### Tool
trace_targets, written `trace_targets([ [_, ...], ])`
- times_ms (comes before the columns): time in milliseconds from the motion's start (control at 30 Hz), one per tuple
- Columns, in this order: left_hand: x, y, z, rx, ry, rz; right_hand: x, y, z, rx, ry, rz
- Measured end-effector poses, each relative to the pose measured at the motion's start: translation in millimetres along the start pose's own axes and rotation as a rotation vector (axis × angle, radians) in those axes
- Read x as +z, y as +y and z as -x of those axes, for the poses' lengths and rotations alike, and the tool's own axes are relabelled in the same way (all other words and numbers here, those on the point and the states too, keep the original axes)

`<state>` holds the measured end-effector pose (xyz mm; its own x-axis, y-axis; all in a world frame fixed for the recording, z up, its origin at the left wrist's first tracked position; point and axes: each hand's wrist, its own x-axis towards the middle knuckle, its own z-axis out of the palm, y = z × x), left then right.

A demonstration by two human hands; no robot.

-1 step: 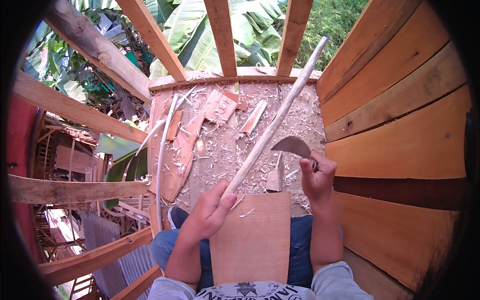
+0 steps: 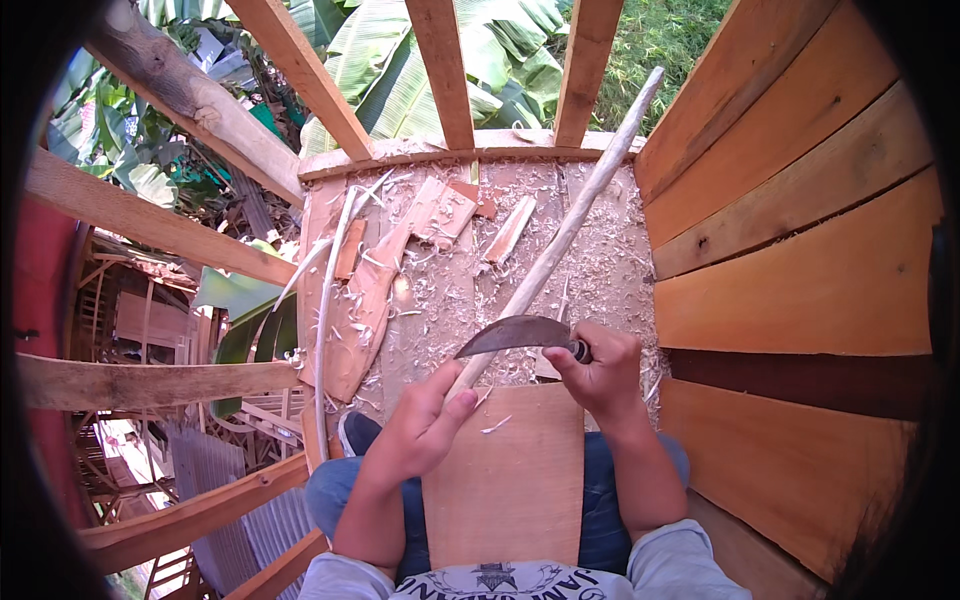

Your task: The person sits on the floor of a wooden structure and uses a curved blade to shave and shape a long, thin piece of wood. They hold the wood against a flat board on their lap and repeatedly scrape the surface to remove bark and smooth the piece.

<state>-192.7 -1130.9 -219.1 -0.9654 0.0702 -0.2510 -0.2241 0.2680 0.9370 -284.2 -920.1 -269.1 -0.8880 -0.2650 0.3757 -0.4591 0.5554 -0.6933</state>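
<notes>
My left hand [image 2: 428, 424] is closed round the near end of a long peeled wooden stick [image 2: 570, 220], which slants away to the far right. In my right hand [image 2: 603, 372] is the dark handle of a curved sickle-like knife [image 2: 520, 333]. Its blade crosses the stick a little beyond my left fist, with the tip pointing left. Whether the edge touches the wood I cannot tell. Across my lap lies a flat wooden board [image 2: 505, 480], with a few thin shavings on it just below the stick.
Pale shavings litter the plank floor [image 2: 440, 320]. Wood offcuts [image 2: 365, 320] and a long thin peeled strip [image 2: 322, 340] lie at the left. Wooden rails [image 2: 160, 385] bound the left and far sides; a plank wall [image 2: 790, 300] rises at the right. Banana leaves [image 2: 385, 70] show beyond.
My right hand has brought the knife left and nearer to me, so its blade now lies across the stick. My left hand keeps its grip; the stick's far end has shifted slightly right.
</notes>
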Motion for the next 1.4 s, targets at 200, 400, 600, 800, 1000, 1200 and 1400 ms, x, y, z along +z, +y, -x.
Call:
trace_targets([
  [200, 9, 21, 3, 0.016, -0.014, -0.06, -8, 9, -5, -0.071, 0.064, 0.145],
  [400, 9, 19, 2, 0.019, -0.021, -0.079, -11, 21, -10, -0.092, 0.142, 0.24],
  [600, -3, 20, 11, -0.019, -0.116, -0.053, -50, 71, -30, 0.344, 0.437, 0.019],
  [800, 2, 0, 3, -0.119, 0.003, 0.097, -12, 23, -8, 0.16, 0.122, -0.055],
  [1000, 17, -4, 1, 0.0, 0.008, 0.196, 12, 0, 4, 0.03, -0.049, 0.03],
  [1200, 27, 3, 5, 0.005, -0.057, 0.174, -3, 19, -8, -0.014, 0.11, 0.141],
  [1400, 15, 17, 11, -0.113, -0.161, 0.099, -10, 57, -24, 0.305, 0.326, -0.133],
])
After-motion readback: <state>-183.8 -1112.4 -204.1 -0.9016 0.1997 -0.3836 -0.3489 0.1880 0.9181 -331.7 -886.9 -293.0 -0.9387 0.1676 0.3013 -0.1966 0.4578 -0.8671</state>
